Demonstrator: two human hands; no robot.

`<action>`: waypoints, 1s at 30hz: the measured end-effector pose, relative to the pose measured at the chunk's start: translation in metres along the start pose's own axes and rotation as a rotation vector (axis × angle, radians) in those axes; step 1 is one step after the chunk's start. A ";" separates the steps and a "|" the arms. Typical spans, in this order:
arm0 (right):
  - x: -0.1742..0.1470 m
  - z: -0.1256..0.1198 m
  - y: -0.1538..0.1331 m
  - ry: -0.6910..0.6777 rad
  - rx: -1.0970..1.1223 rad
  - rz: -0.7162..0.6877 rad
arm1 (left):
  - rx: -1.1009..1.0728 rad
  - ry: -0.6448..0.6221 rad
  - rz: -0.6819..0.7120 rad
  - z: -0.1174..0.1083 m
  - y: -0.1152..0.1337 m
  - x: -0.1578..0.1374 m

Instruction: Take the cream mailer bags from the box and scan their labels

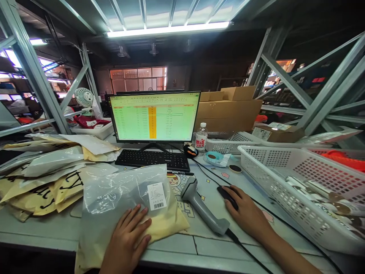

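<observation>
My left hand (129, 232) lies with its fingers spread on a plastic packaging bag (114, 194), clear on top with a cream-coloured part showing. A white barcode label (156, 196) is stuck on the bag near my fingertips. Over a black computer mouse (228, 197) rests my right hand (245, 209), its fingers curved around it. Between the two hands lies a grey barcode scanner (203, 209), its cable running toward the front edge. Beyond the bag is a black keyboard (152, 159), partly covered by it. A monitor (154, 118) behind shows a spreadsheet with an orange column.
Several packed bags (48, 167) are piled at the left. On the right stands a white plastic basket (285, 205) holding rolled items. A water bottle (201, 139), a blue tape roll (215, 158) and cardboard boxes (228, 110) are farther back. Metal rack posts (37, 72) frame the desk.
</observation>
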State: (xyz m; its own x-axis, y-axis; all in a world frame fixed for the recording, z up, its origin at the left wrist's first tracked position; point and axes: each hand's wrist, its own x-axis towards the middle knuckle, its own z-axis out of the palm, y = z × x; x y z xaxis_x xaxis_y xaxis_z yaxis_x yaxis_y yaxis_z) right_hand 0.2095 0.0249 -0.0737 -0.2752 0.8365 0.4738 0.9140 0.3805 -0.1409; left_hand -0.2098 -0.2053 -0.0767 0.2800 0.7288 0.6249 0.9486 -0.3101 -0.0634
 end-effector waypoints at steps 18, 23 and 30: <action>-0.001 -0.011 -0.013 -0.074 0.003 0.040 | -0.116 -0.087 -0.105 -0.011 0.006 0.002; 0.000 -0.004 -0.006 -0.034 0.001 0.037 | -0.143 -0.136 -0.129 -0.012 0.008 0.004; 0.004 0.003 0.000 -0.008 0.019 0.016 | -0.158 -0.144 -0.172 -0.013 0.010 0.004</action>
State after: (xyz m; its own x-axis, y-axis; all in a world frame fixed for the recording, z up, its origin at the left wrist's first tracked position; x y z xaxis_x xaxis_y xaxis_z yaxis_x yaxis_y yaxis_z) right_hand 0.2078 0.0295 -0.0750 -0.2627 0.8457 0.4645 0.9126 0.3741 -0.1648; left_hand -0.2011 -0.2130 -0.0649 0.1458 0.8549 0.4979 0.9523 -0.2577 0.1636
